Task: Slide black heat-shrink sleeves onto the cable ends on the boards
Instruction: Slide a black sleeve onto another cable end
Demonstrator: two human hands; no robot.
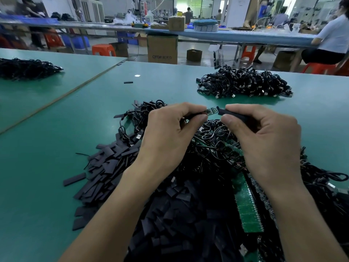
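The green table (56,148) fills most of the frame. In the lower middle a heap of flat black sleeves (117,167) spreads across it. This heap runs into a tangle of black cables (213,148) that lies under the hands, with a long green strip of boards (247,205) showing at the lower right. Another pile of cables (243,82) sits in the upper right, well apart from the work.

Above the tangle, in the middle of the frame, the left hand (166,133) has its fingers curled and pinches a cable end between thumb and forefinger. A small board (212,111) sticks out to the right from that pinch. The right hand (264,137) grips one sleeve (232,113) between thumb and forefinger. The sleeve's mouth faces the board's free end and lies just beside it; whether they touch I cannot tell.

The step in hand looks to be starting the sleeve over the board. To do it well:

- **Sleeve grip:** squeeze the sleeve by its edges so the flat mouth opens, rather than pressing it shut.
- **Alignment:** keep the sleeve in line with the board, so a corner does not catch the rim.
- **Left pinch:** hold close to the board so the thin wire does not buckle under the push.
- **Push:** go steadily, and twist a little if it sticks.
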